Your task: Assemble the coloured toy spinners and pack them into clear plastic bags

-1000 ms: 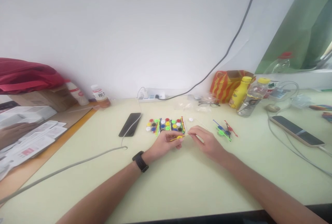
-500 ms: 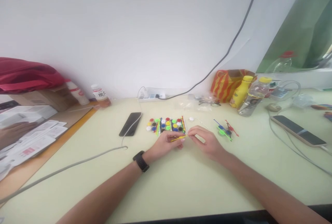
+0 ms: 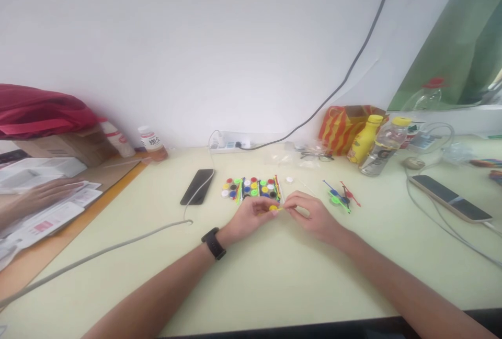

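My left hand (image 3: 251, 218) is closed around a small yellow plastic piece (image 3: 273, 208), a round disc with a thin stick, held above the table. The fingertips of my right hand (image 3: 314, 216) are pinched at the stick's right end. Just behind my hands lie rows of coloured round discs (image 3: 254, 192), with thin coloured sticks (image 3: 239, 192) between the groups. A single white disc (image 3: 289, 180) sits apart from them. To the right of my right hand are blue, green and red stick pieces (image 3: 339, 196), some with discs on them.
A black phone (image 3: 197, 187) lies left of the discs, crossed by a grey cable (image 3: 129, 243). Another phone (image 3: 451, 198) is at right. Bottles (image 3: 364, 140) and a striped bag (image 3: 333, 130) stand at the back. At far left, another person's hand (image 3: 43, 198) rests on white papers.
The yellow piece has turned in my fingers, so its round disc now faces up. My right fingertips have come onto its end. The other person's hand has moved right over the papers.
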The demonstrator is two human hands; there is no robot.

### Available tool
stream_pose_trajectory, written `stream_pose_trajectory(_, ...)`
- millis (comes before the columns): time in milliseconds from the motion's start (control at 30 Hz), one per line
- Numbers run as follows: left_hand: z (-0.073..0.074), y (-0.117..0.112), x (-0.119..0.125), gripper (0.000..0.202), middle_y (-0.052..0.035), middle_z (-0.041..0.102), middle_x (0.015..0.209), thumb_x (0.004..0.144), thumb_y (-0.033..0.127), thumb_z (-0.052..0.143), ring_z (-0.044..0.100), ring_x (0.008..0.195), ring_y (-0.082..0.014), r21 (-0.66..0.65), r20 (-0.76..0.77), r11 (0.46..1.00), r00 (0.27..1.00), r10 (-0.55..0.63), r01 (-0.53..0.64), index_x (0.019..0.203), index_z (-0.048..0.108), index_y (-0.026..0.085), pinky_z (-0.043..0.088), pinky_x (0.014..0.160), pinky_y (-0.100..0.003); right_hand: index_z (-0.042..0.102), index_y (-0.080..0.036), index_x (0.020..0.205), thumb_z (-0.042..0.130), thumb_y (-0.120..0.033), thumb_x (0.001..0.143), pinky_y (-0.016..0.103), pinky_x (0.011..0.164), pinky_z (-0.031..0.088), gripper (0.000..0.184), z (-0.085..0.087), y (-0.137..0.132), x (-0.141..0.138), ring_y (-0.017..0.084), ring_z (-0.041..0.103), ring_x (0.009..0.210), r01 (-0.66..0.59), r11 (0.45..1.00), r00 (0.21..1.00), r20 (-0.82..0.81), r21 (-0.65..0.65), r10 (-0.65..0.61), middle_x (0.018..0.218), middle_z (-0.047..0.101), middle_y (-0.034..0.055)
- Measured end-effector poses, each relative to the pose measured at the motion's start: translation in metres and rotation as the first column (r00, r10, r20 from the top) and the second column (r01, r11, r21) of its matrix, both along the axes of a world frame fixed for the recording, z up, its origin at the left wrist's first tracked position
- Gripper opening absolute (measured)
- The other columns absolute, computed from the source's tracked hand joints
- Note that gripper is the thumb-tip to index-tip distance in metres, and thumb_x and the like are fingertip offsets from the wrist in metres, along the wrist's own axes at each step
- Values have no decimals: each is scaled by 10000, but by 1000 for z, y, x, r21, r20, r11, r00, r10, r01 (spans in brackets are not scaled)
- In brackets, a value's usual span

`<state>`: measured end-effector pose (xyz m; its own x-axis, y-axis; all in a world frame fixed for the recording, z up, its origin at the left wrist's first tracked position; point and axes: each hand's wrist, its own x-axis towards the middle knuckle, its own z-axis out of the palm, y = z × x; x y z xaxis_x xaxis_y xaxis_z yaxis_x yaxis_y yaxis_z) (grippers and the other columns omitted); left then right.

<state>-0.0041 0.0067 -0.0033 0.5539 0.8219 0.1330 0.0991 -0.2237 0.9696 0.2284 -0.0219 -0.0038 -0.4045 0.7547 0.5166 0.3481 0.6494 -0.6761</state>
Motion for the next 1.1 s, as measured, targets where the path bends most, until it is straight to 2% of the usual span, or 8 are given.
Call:
stream_pose_trajectory(167,2,-2,1,329,-129,763,1052,870,416,764,717,949,-243,23,7,1000,1000,6,-6,1044,766,137,587,871,-376,709,-217,962,569,-265,980,345,792,537,149,5,-1,-1,201,661,857,37,989,999,-33,-141,-42,922,703,59)
stream_pose_trajectory(367,1,-7,4,278,-123,737,1042,885,395,749,705,952,-234,135,30,990,999,39,-42,1006,760,145,593,894,-389,705,-190,975,663,-429,931,350,800,544,246,3,5,1,202,667,855,-51,933,983,-181,-356,-16,910,721,59)
stream_pose_trajectory(533,5,-13,3,315,-125,693,1143,887,376,751,685,1001,-229,128,67,992,997,-26,17,1129,732,176,582,924,-387,695,-193,983,720,-503,877,354,815,549,329,-1,10,3,207,672,883,-38,904,958,-272,-426,-88,943,721,62)
stream_pose_trajectory(667,9,-15,3,311,-125,704,1089,938,384,688,685,957,-222,37,97,994,990,-104,101,1162,726,171,578,875,-378,679,-199,1019,708,-495,889,361,846,554,325,0,10,3,211,678,911,7,922,954,-275,-387,-122,993,713,70)
stream_pose_trajectory(833,2,-10,4,324,-84,698,1026,885,361,762,677,932,-193,-5,149,1000,989,-10,11,1150,705,184,568,901,-363,663,-226,1116,603,-427,968,324,746,531,256,0,5,3,182,614,804,202,963,955,-182,-177,-234,948,649,50)
stream_pose_trajectory(933,-1,-6,4,278,-77,704,1015,875,362,773,680,941,-191,-27,177,999,984,34,-30,1065,706,169,568,909,-359,603,-252,1299,534,-402,1006,303,691,500,337,1,0,3,173,575,759,162,971,970,-150,-173,-189,839,581,16)
stream_pose_trajectory(1033,-1,-4,3,276,-79,716,1015,866,354,784,689,948,-196,-50,185,998,982,31,-23,1050,707,163,569,913,-362,385,-290,1523,503,-392,1022,300,683,479,524,0,-4,0,161,549,744,68,974,982,-158,-215,-103,905,563,12)
stream_pose_trajectory(1100,0,-4,3,278,-77,724,1010,853,352,798,696,943,-197,-61,191,998,981,32,-21,1035,711,160,572,910,-362,324,-304,1538,507,-402,1021,297,675,463,557,-1,-5,-2,144,518,704,15,970,978,-200,-245,-66,963,564,9)
